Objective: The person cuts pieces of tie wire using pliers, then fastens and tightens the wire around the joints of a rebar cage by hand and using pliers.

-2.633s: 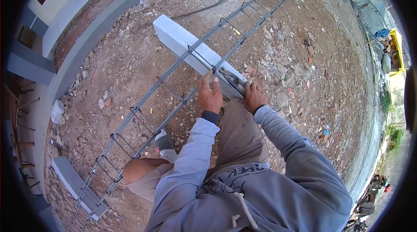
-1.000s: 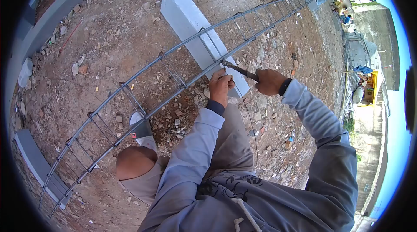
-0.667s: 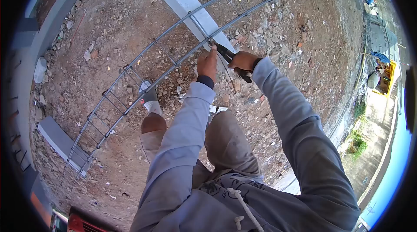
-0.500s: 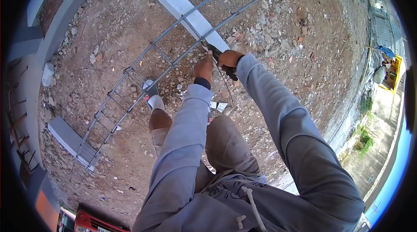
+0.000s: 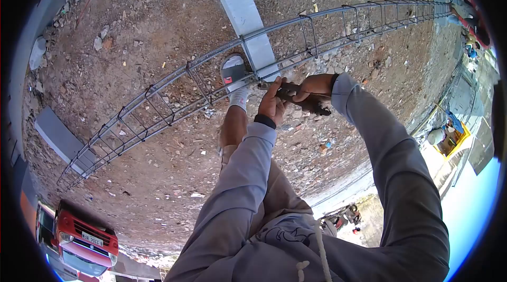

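Observation:
A long steel rebar cage (image 5: 149,93) curves across the view, its rods joined by square stirrups. It rests on a pale concrete block (image 5: 238,5). My right hand (image 5: 315,87) is closed around a dark hand tool that looks like pincers (image 5: 289,92), whose front end reaches the near rod above the block. My left hand (image 5: 271,105) is closed right beside the front of the tool, fingers pinched. What lies between them is hidden. Under my hands hangs a dark, ragged part (image 5: 318,107) that I cannot make out.
Another grey block (image 5: 62,137) supports the cage's left end. My sandalled foot (image 5: 234,73) stands by the first block. Rubble covers the ground. A red vehicle (image 5: 87,234) is at lower left, a yellow container (image 5: 458,142) at right. Another person's legs (image 5: 467,15) show at the cage's far end.
My view has turned, showing more of the cage's right end and the vehicle. My foot has come up beside the block. Both hands stay at the same rod crossing, with the tool lying flatter.

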Tool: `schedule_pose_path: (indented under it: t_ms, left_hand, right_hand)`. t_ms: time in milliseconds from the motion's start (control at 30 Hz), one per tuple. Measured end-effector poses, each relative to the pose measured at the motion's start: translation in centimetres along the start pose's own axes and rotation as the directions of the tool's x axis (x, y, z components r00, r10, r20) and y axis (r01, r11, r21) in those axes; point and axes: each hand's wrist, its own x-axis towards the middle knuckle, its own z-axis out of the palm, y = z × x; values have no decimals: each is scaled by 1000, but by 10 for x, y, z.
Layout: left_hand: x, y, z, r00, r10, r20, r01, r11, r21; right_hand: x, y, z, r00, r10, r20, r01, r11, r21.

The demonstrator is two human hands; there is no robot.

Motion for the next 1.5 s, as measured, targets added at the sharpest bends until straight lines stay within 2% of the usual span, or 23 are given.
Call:
schedule_pose_path:
  t_ms: [133, 300, 367, 400, 433, 467, 500, 567, 667, 767, 800, 833, 867, 900, 1033, 1067, 1167, 1200, 1233, 1267, 1300, 1433, 1500]
  left_hand:
    - [18, -4, 23, 994, 111, -17, -111, 945, -307]
    - [10, -9, 29, 992, 111, -67, -129, 910, -395]
    - [3, -10, 8, 995, 89, 47, -62, 913, -403]
    - [-7, 2, 24, 992, -27, -122, -13, 950, -313]
    - [-7, 4, 17, 985, -96, -144, 53, 960, -273]
    - [-3, 1, 14, 980, -107, -170, 63, 967, -247]
    - [0, 0, 12, 974, -113, -197, 68, 973, -219]
    - [1, 1, 14, 957, -132, -257, 88, 980, -176]
    - [6, -2, 15, 895, -170, -412, 148, 985, -86]
    - [12, -1, 23, 810, -115, -575, 163, 986, 31]
    - [13, 0, 20, 817, -91, -569, 180, 979, 101]
    - [9, -3, 14, 819, -74, -570, 201, 966, 164]
    - [3, -6, 6, 848, -49, -528, 152, 976, 153]
    - [0, -6, -1, 877, -12, -481, 95, 984, 149]
    - [-14, -10, 18, 943, -45, -329, -2, 990, -142]
    - [-16, -9, 31, 961, -66, -270, -21, 952, -307]
    - [-3, -19, 22, 995, 72, -66, -95, 861, -500]
    - [-1, -16, 27, 996, 53, -76, -86, 829, -553]
    - [3, -13, 30, 991, 66, -113, -116, 843, -525]
    - [3, -15, 33, 985, 70, -157, -141, 856, -497]
    - [4, -16, 36, 977, 78, -199, -165, 868, -469]
    - [15, -24, 37, 936, 57, -347, -184, 921, -344]
    - [24, -25, 44, 901, 83, -426, -234, 919, -317]
  right_hand:
    - [-1, -39, -48, 955, 122, 269, -97, 990, -105]
    - [1, 29, -10, 977, -65, 202, -9, 938, 347]
    - [-10, 40, 34, 978, -64, -200, 113, 963, 245]
    - [-16, 45, 55, 886, -169, -432, 204, 978, 35]
    - [-25, 50, 77, 735, -307, -605, 236, 952, -196]
    - [-35, 53, 97, 672, -336, -660, 248, 942, -228]
    - [-41, 63, 112, 526, -528, -667, 219, 842, -494]
    - [-47, 69, 127, 423, -641, -640, 202, 755, -624]
    - [-42, 50, 141, 539, -529, -655, -76, 744, -663]
    - [-18, 52, 134, 659, -326, -678, -138, 834, -535]
    - [-6, 65, 127, 644, -409, -646, -127, 776, -618]
    - [-12, 68, 117, 817, -224, -531, 84, 958, -275]
    - [-17, 65, 101, 944, -114, -311, 172, 971, 165]
    - [-21, 58, 87, 992, -117, -43, 120, 806, 579]
    - [-34, 48, 71, 958, -262, 116, 66, 596, 801]
    - [-34, 50, 71, 955, -296, 34, 154, 589, 793]
    - [-59, 23, 66, 989, -34, -144, 132, 638, 758]
    - [-59, 34, 65, 946, -36, -322, 236, 758, 609]
    - [-66, 37, 71, 793, -215, -571, 353, 925, 142]
    - [-81, 39, 85, 587, -461, -666, 297, 887, -352]
    - [-95, 38, 97, 379, -718, -584, 94, 657, -748]
    - [-101, 18, 115, 285, -868, -407, -195, 363, -911]
    - [-52, 36, 89, 374, -788, -489, -312, 390, -866]
